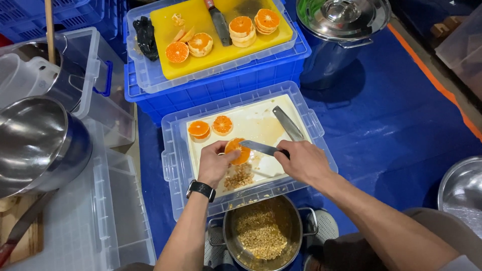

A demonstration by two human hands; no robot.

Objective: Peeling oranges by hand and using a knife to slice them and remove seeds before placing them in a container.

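Fingers [223, 156] steady an orange half [238, 151] (cut face up); right hand [301, 160] grips knife [258, 147].

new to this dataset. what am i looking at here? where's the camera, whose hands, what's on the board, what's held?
There is one picture, taken by a camera worn on a person's head, looking down at their own two bare hands. No robot is involved.

The left hand, with a dark wristwatch, holds an orange half cut side up on a white cutting board. The right hand grips a knife whose blade lies across that half.

On the same board are two more orange pieces, a second knife and a pile of seeds. The board rests on a clear bin lid.

Below it stands a steel pot holding more seeds. Further away, a yellow cutting board carries cut oranges and a third knife, beside a lidded steel pot.
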